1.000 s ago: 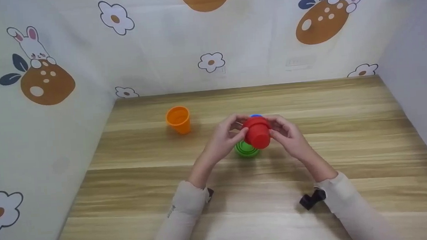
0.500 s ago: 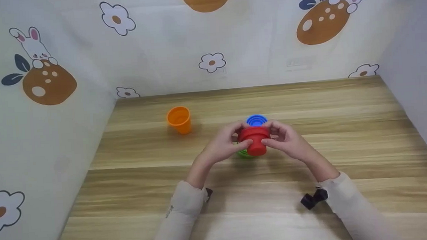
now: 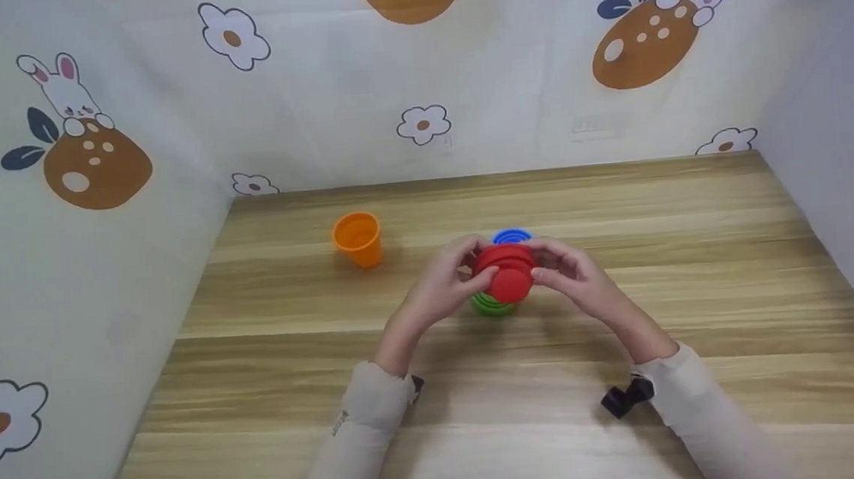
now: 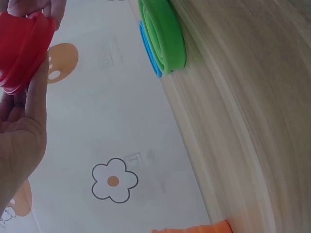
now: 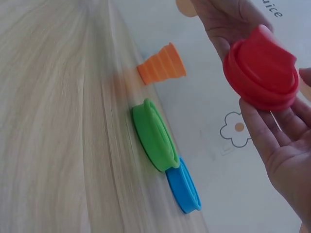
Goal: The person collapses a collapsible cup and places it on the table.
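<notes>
Both hands hold a red collapsible cup (image 3: pixel 511 286) in the air above the table. It is partly folded, and its round base is tilted toward the head camera. On its left side my left hand (image 3: pixel 441 282) grips it with thumb and fingers. My right hand (image 3: pixel 578 275) holds the other side, fingers around the rim and thumb near the base. Below lies a green collapsed cup (image 3: pixel 493 307), partly hidden by the red one. Just behind it is a blue collapsed cup (image 3: pixel 512 235), its front part covered in the head view.
An orange collapsible cup (image 3: pixel 359 240) stands extended and upright at the back left of the wooden table (image 3: pixel 273 400). Patterned walls (image 3: pixel 328 111) bound the table at the back and left, with a plain wall (image 3: pixel 835 166) on the right.
The red cup dipped toward me, then rose slightly, and its base has tipped up to face the head camera. Both hands moved with it. The other cups have not moved.
</notes>
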`<control>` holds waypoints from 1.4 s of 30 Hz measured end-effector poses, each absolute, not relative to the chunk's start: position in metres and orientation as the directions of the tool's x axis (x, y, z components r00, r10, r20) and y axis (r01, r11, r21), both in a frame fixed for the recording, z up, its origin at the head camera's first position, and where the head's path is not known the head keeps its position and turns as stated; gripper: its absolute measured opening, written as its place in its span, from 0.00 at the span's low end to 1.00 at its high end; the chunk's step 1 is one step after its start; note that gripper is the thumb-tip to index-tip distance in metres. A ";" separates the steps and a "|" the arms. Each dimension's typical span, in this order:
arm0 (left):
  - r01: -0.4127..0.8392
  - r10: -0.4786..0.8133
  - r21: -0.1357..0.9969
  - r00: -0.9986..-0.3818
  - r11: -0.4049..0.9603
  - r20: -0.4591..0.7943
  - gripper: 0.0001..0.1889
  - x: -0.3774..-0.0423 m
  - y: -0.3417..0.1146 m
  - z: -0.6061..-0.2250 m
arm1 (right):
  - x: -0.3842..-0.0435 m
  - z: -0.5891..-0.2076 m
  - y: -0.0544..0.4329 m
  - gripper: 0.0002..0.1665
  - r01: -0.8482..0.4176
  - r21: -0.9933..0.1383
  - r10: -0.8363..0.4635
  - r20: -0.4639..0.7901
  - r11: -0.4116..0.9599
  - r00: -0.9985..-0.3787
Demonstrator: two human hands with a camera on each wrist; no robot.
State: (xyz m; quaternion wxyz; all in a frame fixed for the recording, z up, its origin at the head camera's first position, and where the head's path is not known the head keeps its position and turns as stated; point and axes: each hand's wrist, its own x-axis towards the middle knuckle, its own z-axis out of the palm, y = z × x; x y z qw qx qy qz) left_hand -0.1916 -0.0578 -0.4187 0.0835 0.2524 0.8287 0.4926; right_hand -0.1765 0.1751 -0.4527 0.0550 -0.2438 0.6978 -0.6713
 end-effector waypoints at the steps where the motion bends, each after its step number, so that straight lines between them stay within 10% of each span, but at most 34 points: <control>1: 0.339 0.492 0.855 -0.863 0.394 0.115 0.11 -0.191 -0.058 -0.418 | -0.177 -0.453 0.176 0.25 -0.265 -0.963 -0.425 0.256 -0.038 -0.868; 19: 0.264 0.528 0.886 -0.849 0.380 0.027 0.15 -0.189 -0.059 -0.419 | -0.176 -0.450 0.172 0.22 -0.294 -0.938 -0.361 0.214 0.183 -0.908; 31: 0.270 0.445 0.896 -0.891 0.352 0.093 0.16 -0.189 -0.056 -0.418 | -0.182 -0.462 0.176 0.22 -0.211 -0.970 -0.473 0.245 -0.124 -0.846; 42: 0.250 0.477 0.881 -0.878 0.402 0.032 0.16 -0.187 -0.052 -0.417 | -0.180 -0.459 0.171 0.18 -0.272 -0.956 -0.310 0.228 0.106 -0.923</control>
